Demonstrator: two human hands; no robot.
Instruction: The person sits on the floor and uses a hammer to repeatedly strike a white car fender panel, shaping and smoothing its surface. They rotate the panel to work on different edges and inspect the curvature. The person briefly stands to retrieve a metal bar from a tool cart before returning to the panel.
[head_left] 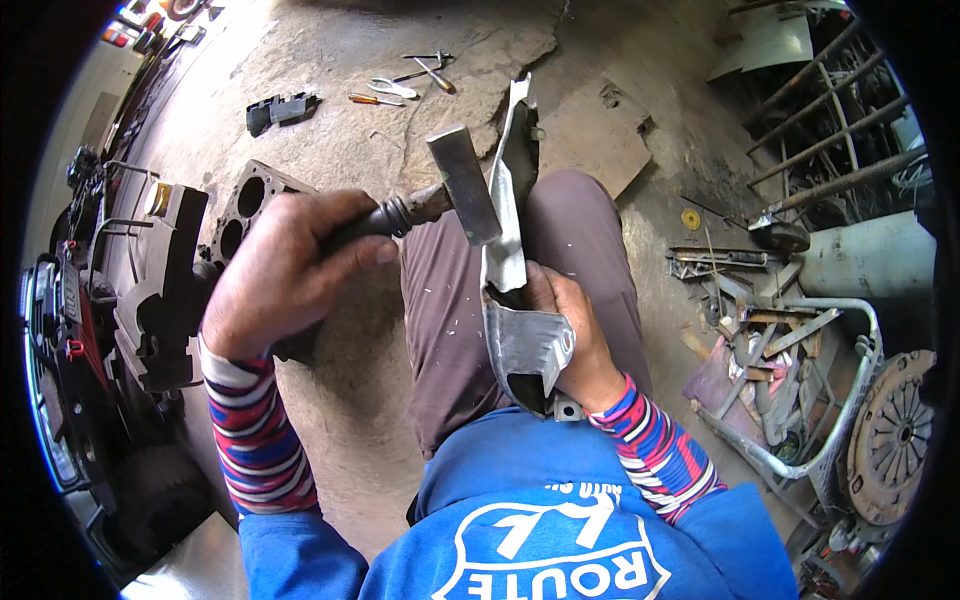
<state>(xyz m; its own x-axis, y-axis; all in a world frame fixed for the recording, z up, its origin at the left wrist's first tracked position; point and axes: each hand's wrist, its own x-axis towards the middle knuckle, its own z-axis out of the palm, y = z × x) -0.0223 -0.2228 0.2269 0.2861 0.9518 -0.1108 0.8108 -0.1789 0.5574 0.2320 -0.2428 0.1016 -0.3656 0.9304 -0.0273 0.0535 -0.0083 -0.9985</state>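
My left hand [285, 265] is wrapped round the dark handle of a hammer [463, 187]. The hammer's blocky metal head lies right alongside the upper part of a long, bent sheet-metal piece [528, 335]; whether they touch I cannot tell. That piece is silvery grey, narrow and curved, and stands lengthwise between my thighs with its lower end near my waist. My right hand [578, 335] grips it from the right side near its middle. Part of those fingers is hidden behind the metal.
Pliers [392, 88], a screwdriver [376, 100] and other hand tools lie on the concrete ahead. An engine block [245, 205] stands at left, near a black plastic part [280, 112]. At right are a wire basket [862, 400] of metal scrap, a clutch disc [893, 437] and a metal rack [835, 120].
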